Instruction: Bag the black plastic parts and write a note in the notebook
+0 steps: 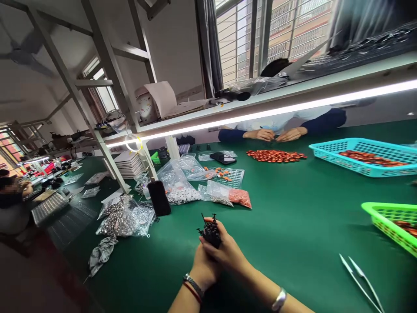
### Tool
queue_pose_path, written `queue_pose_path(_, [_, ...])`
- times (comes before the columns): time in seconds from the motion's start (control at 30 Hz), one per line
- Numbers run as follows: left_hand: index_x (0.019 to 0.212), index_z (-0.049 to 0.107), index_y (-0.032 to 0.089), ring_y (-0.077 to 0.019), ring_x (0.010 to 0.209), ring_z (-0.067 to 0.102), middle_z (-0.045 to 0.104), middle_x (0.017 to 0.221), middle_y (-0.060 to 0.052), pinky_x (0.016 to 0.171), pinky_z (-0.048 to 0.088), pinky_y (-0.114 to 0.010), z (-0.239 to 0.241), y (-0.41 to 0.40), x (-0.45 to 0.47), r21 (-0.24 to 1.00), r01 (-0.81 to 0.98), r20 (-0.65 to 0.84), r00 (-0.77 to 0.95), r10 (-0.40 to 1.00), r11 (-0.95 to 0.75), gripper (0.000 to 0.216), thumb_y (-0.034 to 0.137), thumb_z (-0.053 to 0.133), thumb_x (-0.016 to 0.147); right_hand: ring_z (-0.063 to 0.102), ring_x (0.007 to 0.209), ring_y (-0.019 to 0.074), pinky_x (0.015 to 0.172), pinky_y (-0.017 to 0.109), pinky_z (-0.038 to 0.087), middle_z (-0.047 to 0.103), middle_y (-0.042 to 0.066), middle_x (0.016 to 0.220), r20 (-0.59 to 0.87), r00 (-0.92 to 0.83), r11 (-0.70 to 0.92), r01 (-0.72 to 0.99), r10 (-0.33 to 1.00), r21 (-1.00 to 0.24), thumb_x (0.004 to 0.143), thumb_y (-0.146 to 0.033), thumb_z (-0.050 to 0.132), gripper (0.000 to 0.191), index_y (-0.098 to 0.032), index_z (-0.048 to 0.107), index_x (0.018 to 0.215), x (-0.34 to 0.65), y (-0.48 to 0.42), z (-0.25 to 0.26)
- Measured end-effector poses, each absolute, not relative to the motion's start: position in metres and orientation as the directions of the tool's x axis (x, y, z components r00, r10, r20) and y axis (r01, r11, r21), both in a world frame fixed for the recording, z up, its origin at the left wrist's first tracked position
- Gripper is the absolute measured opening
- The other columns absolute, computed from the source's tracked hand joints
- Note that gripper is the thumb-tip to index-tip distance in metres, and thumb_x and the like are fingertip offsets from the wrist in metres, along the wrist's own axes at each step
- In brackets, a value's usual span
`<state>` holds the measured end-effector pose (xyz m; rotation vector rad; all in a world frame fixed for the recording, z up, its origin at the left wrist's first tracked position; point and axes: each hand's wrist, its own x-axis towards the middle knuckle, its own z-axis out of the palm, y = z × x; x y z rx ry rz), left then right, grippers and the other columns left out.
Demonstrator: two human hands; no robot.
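Across the green table point(293, 226) I see everything laid out: a blue basket point(361, 167) far right with red pieces inside, and a green basket point(384, 221) nearer at the right edge. Beyond a heap of red parts point(276, 155), a co-worker's hands point(276, 134) meet at the far edge. Clear bags point(182, 182) of small parts crowd the middle-left, with a black phone point(159, 198) standing among them. Tweezers point(361, 278) lie at lower right, well apart from my hands. My left hand point(203, 267) and right hand point(228, 252) are pressed together near the bottom centre, both closed round a black part point(211, 230) with small prongs, held just above the table.
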<state>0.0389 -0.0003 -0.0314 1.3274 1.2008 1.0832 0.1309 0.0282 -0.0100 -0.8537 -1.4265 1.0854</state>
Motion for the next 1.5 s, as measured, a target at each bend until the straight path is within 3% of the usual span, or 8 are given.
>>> queue_pose_path(0.13, [0.131,0.046,0.017,-0.0270,0.113,0.057,0.060,0.123,-0.013,0.096,0.047,-0.038,-0.004,-0.008,-0.001,0.924,0.371,-0.012,0.272,0.962,-0.093,0.081,0.031,0.080,0.060,0.055,0.059,0.0156,0.057,0.026,0.047,0.057,-0.005,0.067,-0.025,-0.151,-0.088,-0.434,0.988,-0.897,0.057,-0.034,0.080,0.056,-0.022,0.050,0.102,0.129,0.042,-0.002])
queue_pose_path(0.2, [0.133,0.045,0.021,-0.0233,0.120,0.052,0.057,0.129,-0.009,0.100,0.044,-0.033,0.013,-0.005,-0.036,0.632,0.775,0.021,-0.018,1.000,0.000,0.075,0.036,0.076,0.067,0.055,0.052,0.0146,0.050,0.024,0.047,0.056,-0.006,0.058,-0.118,-0.197,-0.201,-0.483,0.973,-0.852,0.056,-0.036,0.082,0.054,-0.021,0.048,0.096,0.133,0.047,0.000])
queue_pose_path(0.33, [0.139,0.035,0.016,-0.0388,0.140,0.011,0.019,0.153,-0.018,0.106,0.027,-0.058,0.031,0.005,-0.113,0.345,0.880,0.170,-0.402,0.900,0.328,0.077,0.012,0.069,0.070,0.055,0.050,0.0119,0.050,0.022,0.051,0.057,-0.006,0.056,-0.191,-0.243,-0.295,-0.526,0.951,-0.798,0.054,-0.031,0.085,0.053,-0.020,0.049,0.092,0.145,0.045,0.003])
queue_pose_path(0.4, [0.127,0.051,0.015,-0.0411,0.136,0.023,0.031,0.147,-0.020,0.103,0.031,-0.059,0.031,0.005,-0.144,0.235,0.888,0.168,-0.439,0.883,0.396,0.058,0.007,0.065,0.071,0.055,0.050,0.0110,0.050,0.020,0.053,0.058,-0.006,0.057,-0.207,-0.253,-0.316,-0.546,0.945,-0.776,0.054,-0.027,0.085,0.053,-0.019,0.051,0.094,0.152,0.039,0.004])
queue_pose_path(0.5, [0.109,0.062,0.016,-0.0277,0.117,0.052,0.053,0.130,-0.013,0.097,0.041,-0.048,0.033,-0.001,-0.175,0.090,0.924,0.155,-0.381,0.911,0.371,0.029,0.008,0.053,0.083,0.056,0.049,0.0106,0.047,0.019,0.053,0.058,-0.006,0.056,-0.225,-0.246,-0.328,-0.572,0.943,-0.752,0.055,-0.022,0.086,0.053,-0.018,0.053,0.097,0.164,0.033,0.004])
queue_pose_path(0.67, [0.105,0.060,0.014,-0.0208,0.100,0.059,0.062,0.108,-0.007,0.088,0.048,-0.045,0.066,-0.004,-0.204,-0.090,0.938,0.197,-0.313,0.929,0.335,0.021,0.026,0.053,0.089,0.056,0.048,0.0104,0.045,0.018,0.054,0.058,-0.006,0.055,-0.257,-0.206,-0.329,-0.603,0.944,-0.726,0.055,-0.017,0.084,0.055,-0.016,0.055,0.101,0.177,0.028,0.002])
queue_pose_path(1.17, [0.086,0.061,0.016,-0.0187,0.081,0.057,0.063,0.088,-0.007,0.071,0.043,-0.031,0.187,-0.041,-0.174,-0.192,0.942,0.424,-0.172,0.889,0.274,0.016,0.027,0.049,0.089,0.056,0.046,0.0145,0.046,0.024,0.050,0.057,-0.004,0.052,-0.236,-0.288,-0.357,-0.507,0.928,-0.785,0.057,-0.026,0.083,0.046,-0.018,0.053,0.091,0.181,0.005,0.006])
queue_pose_path(1.5, [0.083,0.064,0.022,-0.0180,0.084,0.060,0.068,0.087,-0.002,0.070,0.041,-0.027,0.190,-0.064,-0.093,-0.151,0.988,0.401,0.068,0.913,-0.007,0.020,0.016,0.045,0.082,0.053,0.046,0.0123,0.046,0.024,0.044,0.052,-0.008,0.052,-0.116,-0.481,-0.284,-0.294,0.869,-0.913,0.063,-0.030,0.074,0.037,-0.020,0.046,0.085,0.200,-0.032,0.031])
